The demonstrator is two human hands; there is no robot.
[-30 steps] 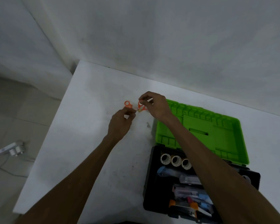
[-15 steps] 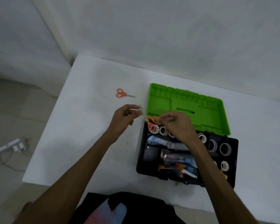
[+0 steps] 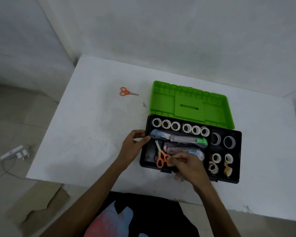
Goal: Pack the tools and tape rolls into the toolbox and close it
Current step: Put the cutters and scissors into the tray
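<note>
Toolbox, black plastic tray point(image 3: 239, 156) with green hinged lid point(image 3: 190, 106) open flat: near right part of white worktop point(image 3: 85, 134).
Left hand point(image 3: 133, 146): fingers curled over tray's left rim, steadying.
Right hand point(image 3: 186, 164): pinching orange-handled scissors point(image 3: 161, 155) at handle, blades pointing away over packaged tools.
Second orange-handled scissors point(image 3: 126, 91): loose on worktop, well apart from box.
Risks: scissors left riding high on packages, lid may not shut; blade tip may snag wrapping; far scissors overlooked before closing.
</note>
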